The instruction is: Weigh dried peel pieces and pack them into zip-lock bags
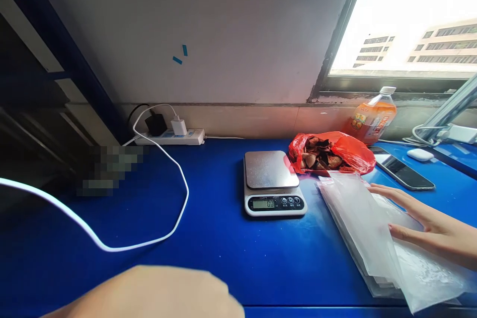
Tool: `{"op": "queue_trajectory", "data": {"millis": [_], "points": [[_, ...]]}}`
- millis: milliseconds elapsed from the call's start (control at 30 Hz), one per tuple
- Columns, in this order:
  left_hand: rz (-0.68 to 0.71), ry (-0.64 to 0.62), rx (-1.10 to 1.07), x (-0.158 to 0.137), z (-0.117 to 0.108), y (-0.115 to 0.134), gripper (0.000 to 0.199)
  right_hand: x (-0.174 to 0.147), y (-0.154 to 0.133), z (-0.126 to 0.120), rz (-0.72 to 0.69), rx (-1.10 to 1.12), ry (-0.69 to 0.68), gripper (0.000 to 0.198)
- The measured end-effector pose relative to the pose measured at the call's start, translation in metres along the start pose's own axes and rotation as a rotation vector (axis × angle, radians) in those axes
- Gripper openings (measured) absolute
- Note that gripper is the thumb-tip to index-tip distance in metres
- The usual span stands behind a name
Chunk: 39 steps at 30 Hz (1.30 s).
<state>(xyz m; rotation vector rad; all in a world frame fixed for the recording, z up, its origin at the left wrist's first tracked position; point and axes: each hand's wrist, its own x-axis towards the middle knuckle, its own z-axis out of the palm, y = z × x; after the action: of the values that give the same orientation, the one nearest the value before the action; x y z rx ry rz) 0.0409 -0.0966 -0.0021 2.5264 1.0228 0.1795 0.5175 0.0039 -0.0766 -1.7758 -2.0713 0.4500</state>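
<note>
My right hand (432, 221) lies on a stack of clear plastic bags (372, 228) at the right. Its fingers are stretched out, with thumb and forefinger apart against the top bag, which looks slightly raised along one edge. At the bottom edge the back of my left hand (160, 293) shows, over the near part of the table; its fingers are hidden. Between the hands and farther back stands a small digital kitchen scale (274, 174) with a bare metal plate and a lit display. Beside it, an open red plastic bag (354, 151) holds brown dried pieces (322, 154).
A white cable (182, 218) loops over the blue table (212, 238) from a power strip (194, 136) by the wall. At the back right are an orange drink bottle (376, 114), a phone (404, 171), a white earbud case (420, 154) and a metal stand (452, 107).
</note>
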Motion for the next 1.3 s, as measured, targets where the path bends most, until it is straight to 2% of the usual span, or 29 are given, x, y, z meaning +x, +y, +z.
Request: {"op": "queue_trajectory", "data": {"millis": [67, 100, 133, 200, 300, 333, 367, 433, 467, 533, 600, 767, 933, 1100, 1200, 1300], "points": [[0.052, -0.065, -0.065, 0.020, -0.023, 0.011, 0.004, -0.001, -0.008, -0.007, -0.063, -0.065, 0.078, 0.069], [0.069, -0.184, -0.127, 0.031, -0.033, 0.012, 0.011, -0.002, -0.017, -0.013, -0.097, -0.094, 0.144, 0.066], [0.055, -0.228, -0.179, 0.044, -0.041, 0.011, 0.013, -0.004, -0.029, -0.019, -0.133, -0.115, 0.210, 0.063], [0.053, -0.147, -0.212, 0.067, -0.050, 0.002, 0.015, -0.006, -0.055, -0.033, -0.184, -0.114, 0.330, 0.057], [0.079, 0.010, -0.227, 0.092, -0.049, -0.021, 0.017, 0.008, -0.078, -0.050, -0.252, -0.067, 0.340, 0.049], [0.083, 0.077, -0.211, 0.097, -0.047, -0.029, 0.018, 0.018, -0.075, -0.054, -0.225, -0.057, 0.356, 0.041], [0.086, 0.154, -0.177, 0.100, -0.045, -0.037, 0.019, 0.029, -0.066, -0.055, -0.159, -0.058, 0.453, 0.030], [0.101, 0.307, -0.047, 0.101, -0.041, -0.053, 0.022, 0.048, -0.035, -0.053, 0.063, -0.141, 0.738, 0.019], [0.114, 0.365, 0.033, 0.098, -0.038, -0.060, 0.023, 0.056, -0.017, -0.049, 0.125, -0.160, 0.785, 0.018], [0.139, 0.419, 0.161, 0.091, -0.034, -0.075, 0.025, 0.064, 0.017, -0.041, 0.195, -0.176, 0.786, 0.018], [0.117, 0.459, 0.187, 0.083, -0.029, -0.087, 0.025, 0.067, 0.040, -0.032, 0.236, -0.186, 0.776, 0.022], [0.082, 0.578, 0.160, 0.078, -0.024, -0.099, 0.019, 0.067, 0.057, -0.024, 0.243, -0.197, 0.682, 0.031], [-0.031, 0.530, 0.161, 0.078, -0.031, -0.108, 0.021, 0.068, 0.052, -0.019, 0.251, -0.183, 0.686, 0.032], [-0.318, 0.235, 0.181, 0.062, -0.042, -0.129, 0.042, 0.066, 0.039, -0.011, 0.221, -0.142, 0.656, 0.027], [-0.449, 0.175, 0.225, 0.055, -0.042, -0.132, 0.055, 0.065, 0.030, -0.009, 0.243, -0.115, 0.676, 0.027], [-0.553, 0.117, 0.273, 0.054, -0.035, -0.131, 0.058, 0.064, 0.021, -0.005, 0.267, -0.101, 0.715, 0.031]]}}
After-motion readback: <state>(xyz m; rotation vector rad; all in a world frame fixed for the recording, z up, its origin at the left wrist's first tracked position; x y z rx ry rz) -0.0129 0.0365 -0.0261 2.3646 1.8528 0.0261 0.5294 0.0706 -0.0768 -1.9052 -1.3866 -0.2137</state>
